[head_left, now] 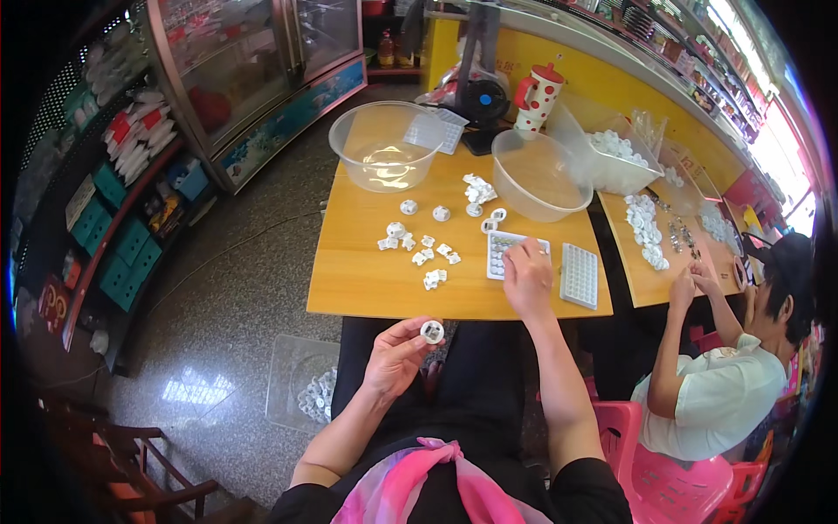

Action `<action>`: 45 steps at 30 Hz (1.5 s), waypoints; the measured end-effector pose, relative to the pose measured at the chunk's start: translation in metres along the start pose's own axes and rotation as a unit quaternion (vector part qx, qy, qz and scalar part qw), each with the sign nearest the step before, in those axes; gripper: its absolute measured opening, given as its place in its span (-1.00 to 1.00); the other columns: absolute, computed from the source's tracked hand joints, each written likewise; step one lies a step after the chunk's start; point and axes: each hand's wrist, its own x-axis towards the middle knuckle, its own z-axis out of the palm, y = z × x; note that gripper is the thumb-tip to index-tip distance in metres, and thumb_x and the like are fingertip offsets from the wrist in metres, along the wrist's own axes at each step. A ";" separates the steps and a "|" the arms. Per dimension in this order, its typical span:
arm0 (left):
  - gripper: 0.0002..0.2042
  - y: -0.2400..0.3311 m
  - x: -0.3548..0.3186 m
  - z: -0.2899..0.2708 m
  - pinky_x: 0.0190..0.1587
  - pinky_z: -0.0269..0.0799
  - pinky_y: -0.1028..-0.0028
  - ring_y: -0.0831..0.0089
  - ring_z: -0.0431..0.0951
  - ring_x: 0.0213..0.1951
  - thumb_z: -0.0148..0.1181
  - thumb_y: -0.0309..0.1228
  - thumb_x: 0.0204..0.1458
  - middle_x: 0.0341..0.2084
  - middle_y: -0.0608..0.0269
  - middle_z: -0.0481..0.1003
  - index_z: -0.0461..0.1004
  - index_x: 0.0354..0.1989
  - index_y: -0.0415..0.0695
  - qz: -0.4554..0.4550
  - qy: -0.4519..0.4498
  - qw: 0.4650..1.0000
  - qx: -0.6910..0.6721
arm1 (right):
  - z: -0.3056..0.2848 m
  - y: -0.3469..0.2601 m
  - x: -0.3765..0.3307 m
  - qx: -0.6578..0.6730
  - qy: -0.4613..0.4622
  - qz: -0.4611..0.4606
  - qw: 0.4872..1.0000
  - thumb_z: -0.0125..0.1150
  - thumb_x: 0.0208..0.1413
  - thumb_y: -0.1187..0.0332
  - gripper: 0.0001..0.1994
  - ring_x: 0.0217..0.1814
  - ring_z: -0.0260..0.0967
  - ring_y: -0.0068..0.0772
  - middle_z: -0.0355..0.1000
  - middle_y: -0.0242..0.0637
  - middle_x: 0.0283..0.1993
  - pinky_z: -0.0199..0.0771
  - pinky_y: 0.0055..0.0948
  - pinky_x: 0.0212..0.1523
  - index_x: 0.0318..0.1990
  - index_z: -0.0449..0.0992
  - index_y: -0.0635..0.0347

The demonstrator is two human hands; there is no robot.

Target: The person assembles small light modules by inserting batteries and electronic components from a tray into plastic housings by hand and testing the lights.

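**Head view: two hands at a small-parts desk**

Head camera. The left hand (pixel 394 356) is raised over the lap, just short of the near edge of the wooden desk (pixel 349 279); its grip is closed lightly, fingertips pinching a small round white cap (pixel 432 331) by its rim, hollow side up. The right hand (pixel 527 278) rests on the gridded white tray (pixel 506 249), fingers curled down onto the cells; whether the grip has a piece in it cannot be told. Judged from this pose, the work goes best if the cap is kept level by the rim alone, so its opening stays free, and if the right fingertips lift one piece cleanly from a single cell without disturbing its neighbours.

Containers, placed relative to the gridded tray. Just right of it lies a second moulded white tray (pixel 579 275), contents unclear. Behind it stands a clear bowl (pixel 534 175), apparently empty; further left of that, a second clear bowl (pixel 386 144), likewise showing nothing inside. Behind and to the right, a clear bin (pixel 602 148) holds a heap of white caps. Left of the tray, loose white parts (pixel 419 249) lie scattered on the desk. On the floor, below the desk's near edge, a clear tub (pixel 301 384) holds more white pieces. A co-worker's hands (pixel 690 284) work at the adjoining desk.
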 end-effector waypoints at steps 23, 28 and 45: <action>-0.74 -0.008 -0.007 -0.002 0.02 0.40 0.45 0.42 0.50 -0.10 0.09 -0.67 0.03 -0.15 0.09 0.50 0.44 -0.06 -0.32 0.032 -0.026 0.998 0.045 | -0.025 -0.114 -0.062 0.232 -0.043 -0.074 0.969 0.27 -0.27 0.62 -0.86 -0.44 0.34 -0.25 0.36 -0.28 -0.45 0.28 -0.33 -0.43 -0.48 0.50 0.23; -0.75 -0.009 -0.007 -0.002 -0.02 0.40 0.48 0.44 0.51 -0.14 0.09 -0.65 0.04 -0.17 0.12 0.51 0.44 -0.07 -0.33 0.015 -0.006 0.999 0.034 | -0.025 -0.116 -0.059 0.231 -0.066 -0.063 0.969 0.26 -0.27 0.62 -0.87 -0.42 0.34 -0.27 0.36 -0.31 -0.45 0.23 -0.37 -0.42 -0.49 0.49 0.21; -0.79 -0.006 -0.009 0.003 -0.06 0.40 0.53 0.53 0.50 -0.18 0.12 -0.67 0.02 -0.23 0.21 0.51 0.48 -0.14 -0.28 0.035 -0.030 0.996 0.081 | -0.003 -0.111 -0.078 0.555 -0.118 0.228 0.791 0.23 -0.24 0.75 -0.84 -0.28 0.37 -0.55 0.36 -0.28 -0.28 0.39 -0.61 -0.29 -0.51 0.44 0.31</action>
